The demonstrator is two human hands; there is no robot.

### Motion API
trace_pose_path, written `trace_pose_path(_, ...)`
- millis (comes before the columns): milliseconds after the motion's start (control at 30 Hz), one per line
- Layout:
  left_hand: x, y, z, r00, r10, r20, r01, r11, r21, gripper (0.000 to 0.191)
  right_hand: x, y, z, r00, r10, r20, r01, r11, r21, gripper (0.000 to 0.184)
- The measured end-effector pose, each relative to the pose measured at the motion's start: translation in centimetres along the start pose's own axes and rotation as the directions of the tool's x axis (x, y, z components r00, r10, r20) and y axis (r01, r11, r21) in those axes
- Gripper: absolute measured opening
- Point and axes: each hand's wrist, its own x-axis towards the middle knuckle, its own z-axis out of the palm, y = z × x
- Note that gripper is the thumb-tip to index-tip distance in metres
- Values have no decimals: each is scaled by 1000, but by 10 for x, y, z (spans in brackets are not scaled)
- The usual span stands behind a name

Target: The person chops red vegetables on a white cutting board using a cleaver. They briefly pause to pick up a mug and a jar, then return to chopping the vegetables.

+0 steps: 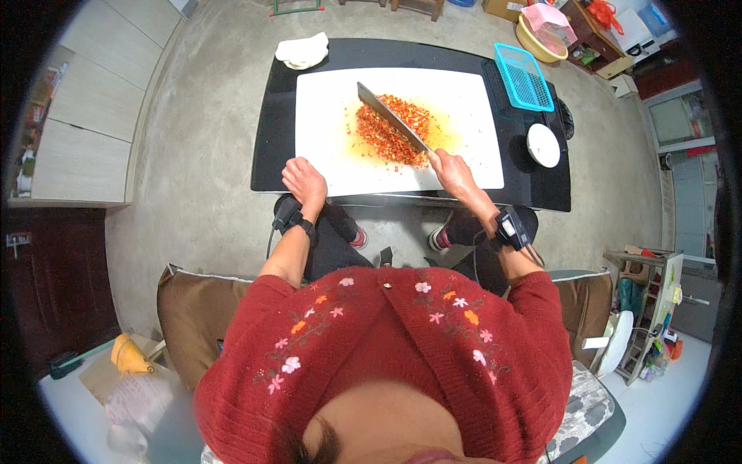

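My right hand (453, 171) grips the handle of a cleaver (394, 118). Its long blade slants up and to the left across a heap of chopped red chilli (409, 110), with bits on both sides of it. The heap lies mid-board on a white cutting board (324, 98), where orange-yellow juice has spread around it. At the board's near left corner rests my left hand (304, 181), its fingers curled. Whether those fingers grip the board's edge is hidden.
The board sits on a black-topped table (275, 133). On its right are a blue plastic basket (524, 78) and a white bowl (544, 145); a white cloth (302, 51) lies at the far left corner. A yellow basin (540, 43) stands beyond the table.
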Motion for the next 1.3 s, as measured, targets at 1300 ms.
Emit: trace_pose_path(1300, 2, -4, -2, 999, -23, 43, 25, 999, -40, 13, 60, 60, -37, 922, -272, 274, 294, 955, -42, 40)
